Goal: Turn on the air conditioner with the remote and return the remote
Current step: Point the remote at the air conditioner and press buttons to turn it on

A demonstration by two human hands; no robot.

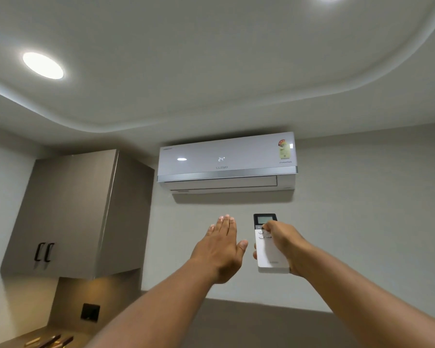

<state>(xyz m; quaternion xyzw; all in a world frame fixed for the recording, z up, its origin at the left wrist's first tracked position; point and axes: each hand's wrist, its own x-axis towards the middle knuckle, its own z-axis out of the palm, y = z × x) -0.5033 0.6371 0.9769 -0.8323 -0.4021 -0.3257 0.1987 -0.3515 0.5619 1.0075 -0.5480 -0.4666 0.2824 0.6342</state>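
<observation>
Air conditioner: we see the white split air conditioner mounted high on the far wall, just under the ceiling; its front panel shows "24" lit, with "INVERTER" and a coloured rating sticker at its right end; the flap along its underside looks closed or nearly so
Remote: the white remote with a dark top and a small grey screen is held up below the air conditioner's right half, its screen end pointing up toward the unit
Right hand: our right hand is wrapped around the remote's right side and lower body, holding it firmly, with the thumb lying across the buttons just under the screen
Left hand: our left hand is raised just left of the remote, flat and spread wide with fingers together and pointing up, holding nothing; its thumb tip is near the remote's left edge but apart from it
Cabinet: a grey-beige wall cabinet hangs on the left, with two dark handles side by side near its lower edge
Ceiling light: a round recessed ceiling light glows at upper left
Switch plate: a dark switch plate sits on the wall below the cabinet
</observation>
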